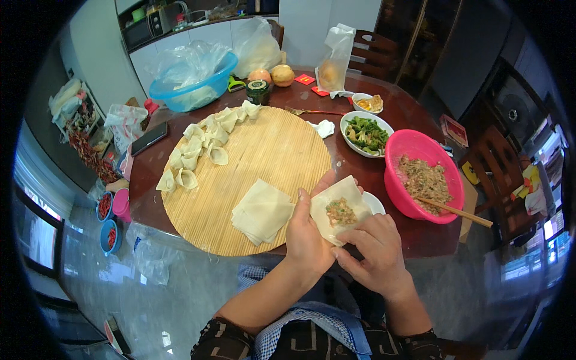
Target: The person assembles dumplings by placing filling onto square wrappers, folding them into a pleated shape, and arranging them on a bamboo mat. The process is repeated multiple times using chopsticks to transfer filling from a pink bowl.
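On my left hand [308, 238] lies a square dough wrapper [321, 207] with a mound of minced filling [340, 212] at its middle. The fingers of my right hand [375, 252] pinch the wrapper's near corner. A stack of square wrappers [262, 211] rests on the round slatted mat [270, 148], left of my hands. Several folded dumplings [191, 146] line the mat's far left edge. To the right, a pink plastic bowl [454, 180] holds more filling, with wooden chopsticks [459, 212] leaning over its rim.
The dark red table [427, 240] also holds a plate of green vegetables [366, 135], a small bowl [368, 103], a fork [315, 112], a jar [258, 92], a blue basin [193, 94] and a phone [150, 138]. A white dish [374, 202] is partly behind my right hand.
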